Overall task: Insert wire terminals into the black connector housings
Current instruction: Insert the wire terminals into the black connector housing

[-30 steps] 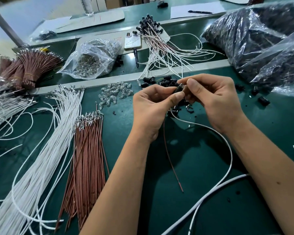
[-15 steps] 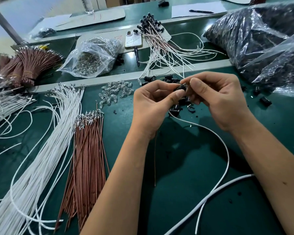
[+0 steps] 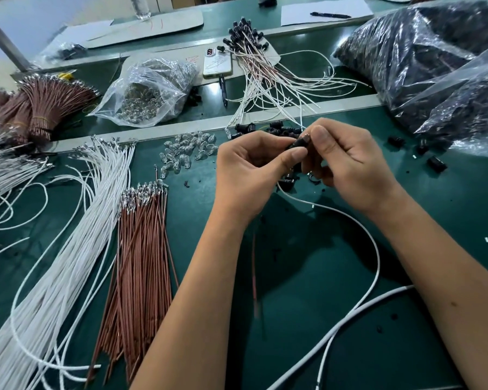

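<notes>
Where the two hands meet above the green tabletop (image 3: 307, 305), a small black connector housing (image 3: 298, 142), pinched between thumb and forefinger of the left hand (image 3: 245, 170) and met end-on by the curled fingers (image 3: 321, 137) of the right hand (image 3: 352, 164). Both hands closed narrow on it. Trailing below, a white wire (image 3: 373, 243) and a brown wire (image 3: 254, 277), both limp and light. Housing: rigid plastic, tiny, probably easy to fumble; best held by its flat sides, mouth left clear. Terminal: thin metal, likely bendable; better pushed by the insulation just behind the crimp, straight in. Whether already seated, impossible to tell. Spare housings (image 3: 282, 130) just beyond.
</notes>
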